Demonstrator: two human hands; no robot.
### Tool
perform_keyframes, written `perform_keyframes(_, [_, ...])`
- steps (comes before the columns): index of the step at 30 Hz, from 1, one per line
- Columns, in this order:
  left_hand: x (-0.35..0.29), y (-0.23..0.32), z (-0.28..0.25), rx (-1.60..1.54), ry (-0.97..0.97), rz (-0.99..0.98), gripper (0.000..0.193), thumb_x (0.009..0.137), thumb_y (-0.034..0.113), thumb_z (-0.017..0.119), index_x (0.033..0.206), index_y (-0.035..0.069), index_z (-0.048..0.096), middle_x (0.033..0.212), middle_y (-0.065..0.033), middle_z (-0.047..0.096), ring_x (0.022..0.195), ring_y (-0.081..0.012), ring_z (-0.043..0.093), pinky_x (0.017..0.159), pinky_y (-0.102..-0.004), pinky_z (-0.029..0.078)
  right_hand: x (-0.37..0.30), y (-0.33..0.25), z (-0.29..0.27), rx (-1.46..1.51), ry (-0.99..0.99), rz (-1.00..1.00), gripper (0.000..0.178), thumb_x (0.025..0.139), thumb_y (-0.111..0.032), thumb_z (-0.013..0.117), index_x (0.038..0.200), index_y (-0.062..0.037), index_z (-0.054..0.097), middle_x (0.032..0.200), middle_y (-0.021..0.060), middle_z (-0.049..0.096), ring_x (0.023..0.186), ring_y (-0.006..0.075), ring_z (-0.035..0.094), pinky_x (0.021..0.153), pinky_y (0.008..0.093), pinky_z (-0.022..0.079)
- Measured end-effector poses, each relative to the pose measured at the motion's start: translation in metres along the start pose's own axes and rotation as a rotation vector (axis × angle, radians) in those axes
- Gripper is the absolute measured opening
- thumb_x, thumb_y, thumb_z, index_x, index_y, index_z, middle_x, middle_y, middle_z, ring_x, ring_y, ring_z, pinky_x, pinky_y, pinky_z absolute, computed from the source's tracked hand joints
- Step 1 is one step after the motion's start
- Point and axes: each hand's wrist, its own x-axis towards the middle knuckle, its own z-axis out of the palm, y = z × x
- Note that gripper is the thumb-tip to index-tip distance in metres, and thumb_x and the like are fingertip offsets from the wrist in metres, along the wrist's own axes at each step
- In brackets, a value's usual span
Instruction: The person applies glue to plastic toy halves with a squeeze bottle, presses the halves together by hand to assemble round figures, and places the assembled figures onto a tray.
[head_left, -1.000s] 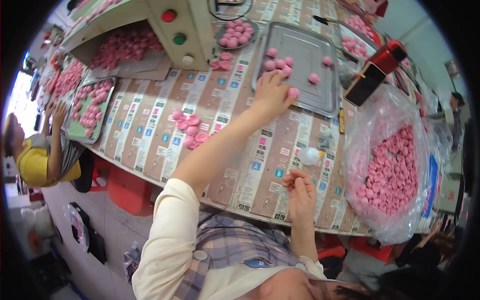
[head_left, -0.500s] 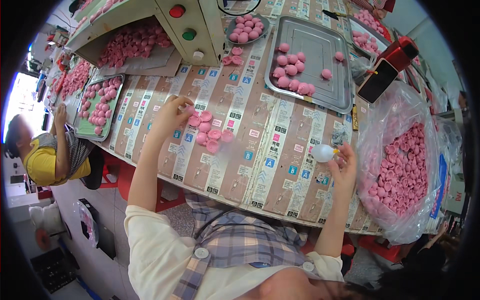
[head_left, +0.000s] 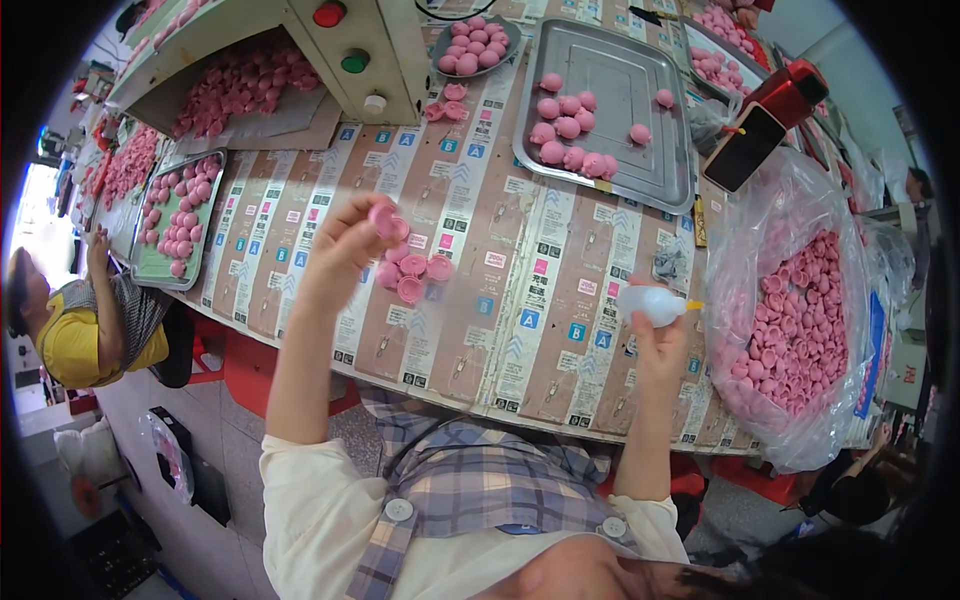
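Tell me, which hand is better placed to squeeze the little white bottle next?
Probably the right hand: it holds the white bottle, whose yellow tip points right. The left hand is farther away and pinches a pink shell.

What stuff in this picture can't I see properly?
Head view:
Part of the pink cup-shaped shell, covered by the left hand.
How full the white, yellow-tipped bottle in the right hand is; cloudy walls hide it.
Top of the beige boxy machine, cut off by the upper edge.
What lies deep in the clear plastic bag, under pink round pieces.
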Motion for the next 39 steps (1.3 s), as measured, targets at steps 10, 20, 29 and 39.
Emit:
perform_keyframes(10, [-0.043,-0.076,0.118,-0.071,-0.142,-0.108,0.037,0.079,0.002,0.052,0.114,0.002,0.042,0.105,-0.0092,0.051,0.098,-0.0162,0.049,0.083,-0.0297,0.040,-0.039,-0.019,0.039,0.579,-0.386,0.212,0.035,0.083,-0.015,0.053,0.112,0.0002,0.041,0.118,0.0153,0.044,0.099,0.0183,0.050,0.086,0.0302,0.039])
perform_keyframes(20, [-0.055,-0.074,0.132,-0.394,-0.088,-0.284,0.038,0.085,0.022,0.048,0.117,0.002,0.041,0.113,-0.0106,0.048,0.100,-0.0174,0.050,0.088,-0.0318,0.039,-0.046,-0.006,0.026,0.438,-0.332,0.199,0.035,0.083,-0.018,0.053,0.113,-0.0019,0.043,0.111,0.0084,0.051,0.100,0.0147,0.047,0.085,0.0279,0.037])
perform_keyframes(29, [-0.049,-0.076,0.118,-0.264,-0.205,-0.451,0.036,0.084,0.020,0.051,0.115,0.002,0.045,0.111,-0.0094,0.050,0.095,-0.0168,0.054,0.083,-0.0303,0.044,-0.036,-0.014,0.019,0.221,-0.341,0.113,0.038,0.078,-0.020,0.060,0.106,0.0012,0.047,0.110,0.0146,0.051,0.097,0.0179,0.051,0.081,0.0286,0.040])
perform_keyframes(39, [-0.049,-0.083,0.115,-0.639,-0.211,-0.505,0.042,0.082,0.018,0.053,0.119,0.003,0.039,0.118,-0.0188,0.045,0.092,-0.0238,0.057,0.079,-0.0362,0.050,-0.029,-0.031,-0.009,0.048,0.044,-0.126,0.056,0.058,-0.036,0.076,0.093,-0.0014,0.050,0.080,0.0036,0.049,0.071,0.0095,0.047,0.064,0.0218,0.038])
